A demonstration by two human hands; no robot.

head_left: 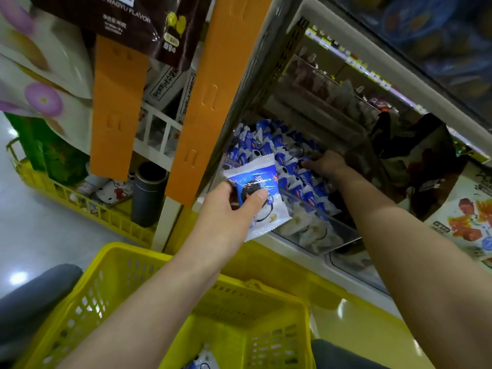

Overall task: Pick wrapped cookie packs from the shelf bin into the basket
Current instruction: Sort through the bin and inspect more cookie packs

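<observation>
Presently we record the left hand [229,209] pinching 1 wrapped cookie pack [259,182] between thumb and fingers, in front of the shelf bin [322,222] and above the yellow basket [106,272]. The right hand [323,164] rests among the binned packs [266,145]; we cannot tell whether it grips any. A second pack [203,361] lies in the basket.

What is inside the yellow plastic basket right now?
One blue-and-white wrapped cookie pack lies on the floor of the yellow plastic basket. The left forearm and the frame's lower edge hide part of its floor.
</observation>
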